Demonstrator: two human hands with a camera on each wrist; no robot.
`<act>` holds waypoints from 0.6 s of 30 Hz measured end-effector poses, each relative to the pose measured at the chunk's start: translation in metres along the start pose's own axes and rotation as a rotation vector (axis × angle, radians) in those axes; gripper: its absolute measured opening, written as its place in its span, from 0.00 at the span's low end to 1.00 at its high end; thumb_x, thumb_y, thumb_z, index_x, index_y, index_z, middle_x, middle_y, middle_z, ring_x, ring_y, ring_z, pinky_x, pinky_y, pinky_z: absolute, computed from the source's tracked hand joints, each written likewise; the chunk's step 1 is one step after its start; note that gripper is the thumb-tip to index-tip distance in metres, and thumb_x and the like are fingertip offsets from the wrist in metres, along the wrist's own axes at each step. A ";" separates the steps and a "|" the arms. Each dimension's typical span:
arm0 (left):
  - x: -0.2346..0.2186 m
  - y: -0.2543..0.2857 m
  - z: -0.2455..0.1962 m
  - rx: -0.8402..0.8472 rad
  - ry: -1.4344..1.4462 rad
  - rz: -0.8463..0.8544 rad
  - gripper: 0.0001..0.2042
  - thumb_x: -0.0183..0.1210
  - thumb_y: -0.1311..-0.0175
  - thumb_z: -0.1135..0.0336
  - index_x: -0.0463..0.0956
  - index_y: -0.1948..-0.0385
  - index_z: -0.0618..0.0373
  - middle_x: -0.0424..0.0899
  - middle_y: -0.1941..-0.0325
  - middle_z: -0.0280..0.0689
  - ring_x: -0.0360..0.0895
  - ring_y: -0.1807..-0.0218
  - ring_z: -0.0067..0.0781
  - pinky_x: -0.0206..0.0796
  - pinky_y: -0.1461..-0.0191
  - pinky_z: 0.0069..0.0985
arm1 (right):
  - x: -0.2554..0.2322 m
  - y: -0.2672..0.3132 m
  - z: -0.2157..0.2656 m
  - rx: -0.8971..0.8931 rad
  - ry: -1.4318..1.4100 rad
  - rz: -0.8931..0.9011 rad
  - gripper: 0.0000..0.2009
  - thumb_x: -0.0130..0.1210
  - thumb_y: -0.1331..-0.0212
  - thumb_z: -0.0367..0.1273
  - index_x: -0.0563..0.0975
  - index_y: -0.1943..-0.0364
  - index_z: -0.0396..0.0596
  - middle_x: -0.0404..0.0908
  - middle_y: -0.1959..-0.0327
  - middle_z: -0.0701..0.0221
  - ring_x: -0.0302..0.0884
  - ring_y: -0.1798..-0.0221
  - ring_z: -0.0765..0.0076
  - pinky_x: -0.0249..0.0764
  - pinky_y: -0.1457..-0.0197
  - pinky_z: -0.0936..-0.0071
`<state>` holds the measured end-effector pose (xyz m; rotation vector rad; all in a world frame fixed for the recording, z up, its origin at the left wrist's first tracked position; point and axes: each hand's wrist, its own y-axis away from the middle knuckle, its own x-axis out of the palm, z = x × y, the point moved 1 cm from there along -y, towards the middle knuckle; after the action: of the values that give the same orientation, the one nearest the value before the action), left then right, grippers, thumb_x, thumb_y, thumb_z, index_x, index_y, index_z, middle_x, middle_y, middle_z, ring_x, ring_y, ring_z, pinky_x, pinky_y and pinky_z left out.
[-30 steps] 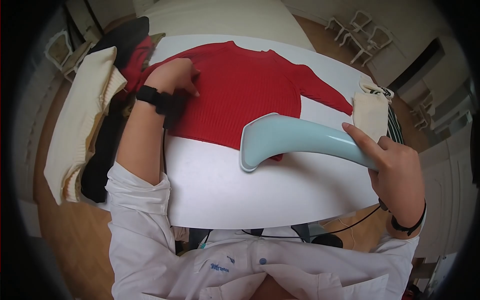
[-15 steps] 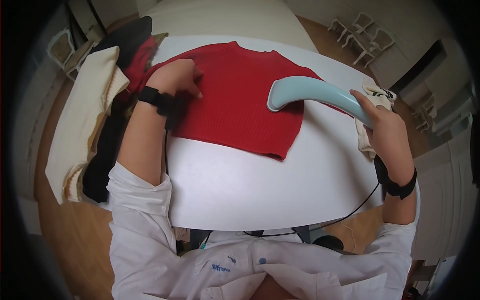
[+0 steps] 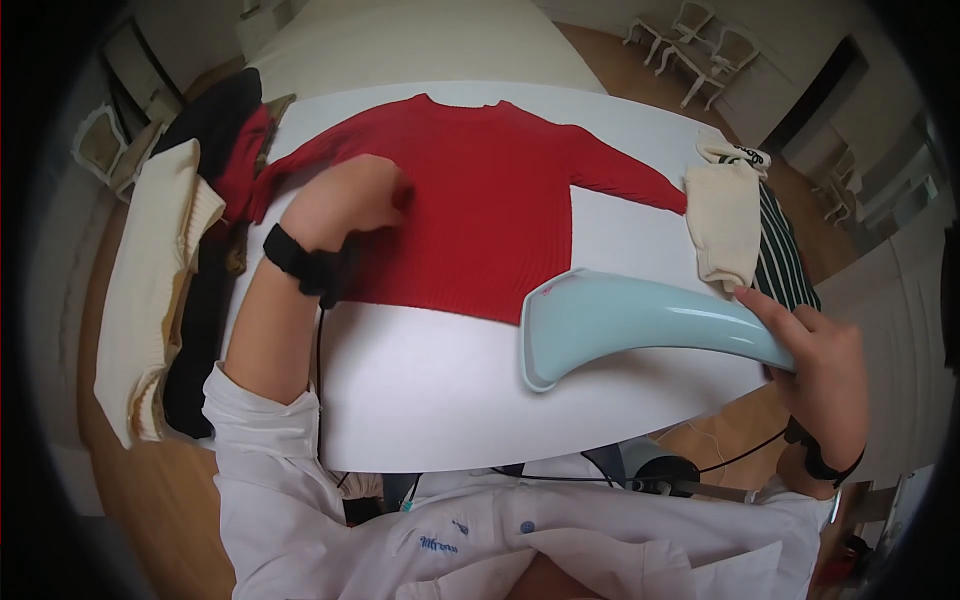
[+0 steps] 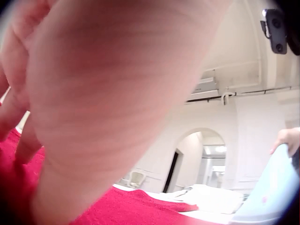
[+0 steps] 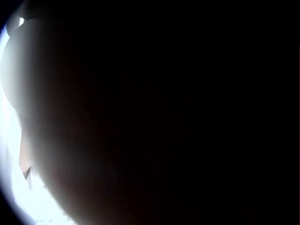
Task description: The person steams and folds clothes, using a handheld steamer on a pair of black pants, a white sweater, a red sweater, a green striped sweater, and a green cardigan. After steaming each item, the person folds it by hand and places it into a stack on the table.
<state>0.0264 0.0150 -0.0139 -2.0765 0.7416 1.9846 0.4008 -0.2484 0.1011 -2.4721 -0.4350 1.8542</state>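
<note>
A red ribbed sweater (image 3: 480, 200) lies spread flat on the white table (image 3: 420, 400). My left hand (image 3: 350, 200) rests on its left part, fingertips touching the knit. In the left wrist view, the fingers (image 4: 29, 145) reach down to the red fabric, relaxed. My right hand (image 3: 830, 370) grips the handle of a light blue handheld garment steamer (image 3: 640, 315), index finger stretched along its top. The steamer's wide head overlaps the sweater's lower right corner and hides it. The right wrist view is mostly dark.
Folded cream knitwear (image 3: 150, 290) and dark garments (image 3: 200, 330) pile up at the left edge. At the right edge lie a cream folded garment (image 3: 722, 220) and a green striped one (image 3: 785, 250). A black cord (image 3: 740, 460) runs below the table's front edge.
The steamer first went up and away over the sweater's right side, then came back down and right to the lower hem. The left hand stays on the sweater; the view has shifted slightly.
</note>
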 end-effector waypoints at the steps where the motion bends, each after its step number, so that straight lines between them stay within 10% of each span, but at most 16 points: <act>1: -0.005 0.010 -0.028 0.102 0.098 0.011 0.30 0.71 0.38 0.55 0.77 0.32 0.47 0.80 0.33 0.52 0.81 0.36 0.52 0.70 0.31 0.35 | -0.002 0.002 -0.003 0.001 -0.040 -0.010 0.41 0.69 0.62 0.19 0.80 0.36 0.72 0.75 0.78 0.65 0.77 0.77 0.56 0.75 0.70 0.60; 3: 0.024 0.006 -0.054 0.359 0.255 -0.122 0.31 0.68 0.35 0.49 0.74 0.30 0.39 0.68 0.22 0.50 0.68 0.24 0.57 0.67 0.26 0.47 | -0.005 -0.006 -0.009 0.017 -0.058 -0.021 0.39 0.68 0.58 0.19 0.80 0.36 0.71 0.77 0.76 0.63 0.79 0.75 0.55 0.75 0.69 0.60; 6: 0.037 0.013 -0.096 0.316 0.020 0.032 0.32 0.61 0.31 0.41 0.67 0.25 0.26 0.51 0.14 0.44 0.50 0.16 0.64 0.50 0.29 0.82 | 0.002 -0.024 -0.026 0.108 -0.044 -0.190 0.34 0.67 0.50 0.21 0.78 0.35 0.67 0.83 0.70 0.60 0.83 0.68 0.50 0.77 0.63 0.58; 18: 0.029 0.020 -0.107 0.245 -0.027 0.089 0.32 0.60 0.31 0.39 0.64 0.24 0.21 0.51 0.14 0.43 0.52 0.17 0.64 0.54 0.30 0.81 | 0.100 -0.177 -0.026 -0.118 0.040 -0.353 0.23 0.58 0.43 0.23 0.78 0.40 0.49 0.84 0.71 0.59 0.85 0.65 0.49 0.79 0.61 0.55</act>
<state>0.1114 -0.0581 -0.0278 -1.9021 1.0312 1.8536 0.4139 -0.0511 0.0470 -2.3042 -0.9334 1.6785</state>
